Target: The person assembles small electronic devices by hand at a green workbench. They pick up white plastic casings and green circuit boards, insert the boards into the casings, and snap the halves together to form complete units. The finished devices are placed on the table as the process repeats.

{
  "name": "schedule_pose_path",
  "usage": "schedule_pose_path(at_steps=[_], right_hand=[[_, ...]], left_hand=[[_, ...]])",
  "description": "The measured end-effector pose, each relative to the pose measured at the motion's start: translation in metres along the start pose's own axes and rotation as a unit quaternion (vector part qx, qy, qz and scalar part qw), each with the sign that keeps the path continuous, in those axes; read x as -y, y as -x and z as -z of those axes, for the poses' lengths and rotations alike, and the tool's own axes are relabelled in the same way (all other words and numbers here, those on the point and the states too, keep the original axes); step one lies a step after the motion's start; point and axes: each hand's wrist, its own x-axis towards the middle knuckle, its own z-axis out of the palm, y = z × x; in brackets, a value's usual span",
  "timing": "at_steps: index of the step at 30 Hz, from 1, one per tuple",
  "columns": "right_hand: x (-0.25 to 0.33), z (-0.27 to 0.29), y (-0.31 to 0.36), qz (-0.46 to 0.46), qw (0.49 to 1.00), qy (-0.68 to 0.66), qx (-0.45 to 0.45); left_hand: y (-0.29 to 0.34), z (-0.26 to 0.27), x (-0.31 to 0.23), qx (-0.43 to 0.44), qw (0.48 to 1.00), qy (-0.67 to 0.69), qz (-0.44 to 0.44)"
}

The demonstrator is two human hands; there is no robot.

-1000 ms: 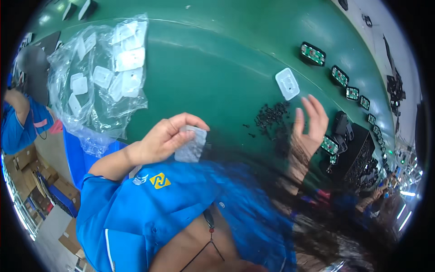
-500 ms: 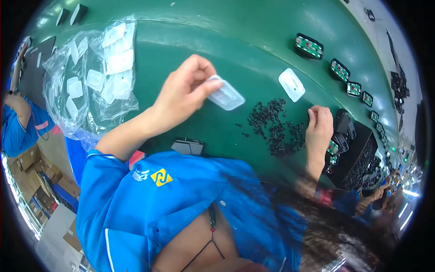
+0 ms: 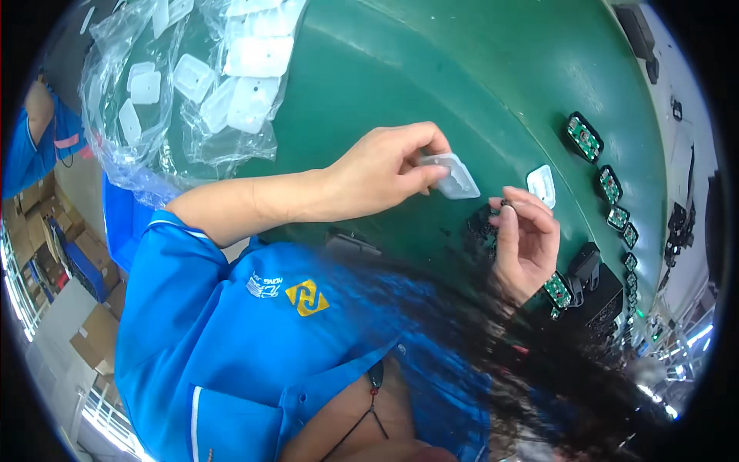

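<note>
My left hand (image 3: 381, 171) pinches a translucent white plastic cover (image 3: 459, 182) by its edge, above the green table. The cover is tilted, its hollow side partly showing. Close to its right, my right hand (image 3: 531, 245) has thumb and fingertips together on a small black part (image 3: 505, 203), too small to make out its exact kind. A pile of similar small black parts (image 3: 480, 228) lies beneath and between the hands, partly hidden by my right fingers and dark hair. Another white cover (image 3: 542, 185) rests on the table just beyond my right hand.
On the left, a clear plastic bag (image 3: 173, 127) holds several white covers. Black housings with green circuit boards (image 3: 584, 138) line the right side. A dark box (image 3: 596, 300) and black housings stand beside my right wrist. At far left is another person's arm (image 3: 40, 112).
The view has shifted. My left hand has brought the cover rightward, nearer my right hand. My right hand has turned over and now pinches a small black part.
</note>
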Motion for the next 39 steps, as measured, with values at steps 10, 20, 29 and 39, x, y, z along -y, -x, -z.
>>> schedule_pose_path(at_steps=[10,20,29,39], right_hand=[[-0.010,-0.033,0.006,-0.062,0.990,-0.101,0.081],[0.007,-0.027,-0.001,0.078,0.984,0.134,0.090],[0.001,-0.031,0.001,0.058,0.995,0.071,0.029],[0.010,-0.028,0.000,-0.037,0.994,0.084,0.064]], left_hand=[[0.005,-0.005,-0.004,-0.020,0.982,-0.088,-0.166],[0.002,-0.005,0.000,-0.039,0.971,-0.096,-0.214],[0.002,-0.006,-0.014,-0.018,0.979,0.198,0.035],[0.003,-0.011,-0.005,-0.012,0.994,0.110,-0.013]])
